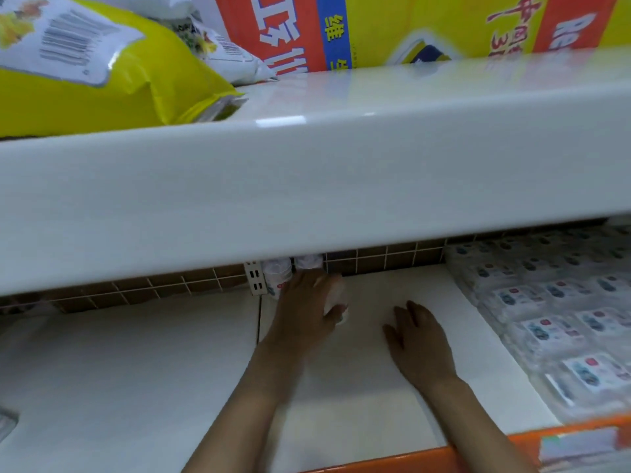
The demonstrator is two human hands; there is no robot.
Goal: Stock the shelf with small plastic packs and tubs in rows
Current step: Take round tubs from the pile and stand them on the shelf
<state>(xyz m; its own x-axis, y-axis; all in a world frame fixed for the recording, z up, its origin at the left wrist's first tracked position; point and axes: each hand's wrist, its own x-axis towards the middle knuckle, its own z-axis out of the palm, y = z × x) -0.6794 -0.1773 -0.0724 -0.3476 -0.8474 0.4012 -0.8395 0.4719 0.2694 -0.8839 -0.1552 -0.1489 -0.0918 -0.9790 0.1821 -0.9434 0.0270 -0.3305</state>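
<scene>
At the near edge, 5 o'clock, I see the orange shelf lip (392, 460) w/ a blurred price tag (577, 445) on it. Both forearms reach in over the white lower shelf (136, 370) from 6 o'clock. My right hand (418, 339) lies flat on the shelf, fingers straight and spread, released, holding nothing. At 3 o'clock, clear plastic packs (553, 315) w/ small printed labels sit in rows, packed side by side, running from the lip to the back. Further in, approx centre frame, my left hand (304, 308) is on a small white tub (336, 300), fingers reaching over it; looks like a grasp, tub mostly hidden by the hand. Just beyond, toward 12 o'clock, two more white tubs (278, 273) stand against the brown tiled back wall (386, 259), beside a slotted white bracket (254, 278). Tops cut off by the white upper shelf (307, 186). Up on that shelf: yellow bag (102, 93) at 10 o'clock, yellow-orange carton (409, 25) at 1 o'clock, print too blurred to read.
</scene>
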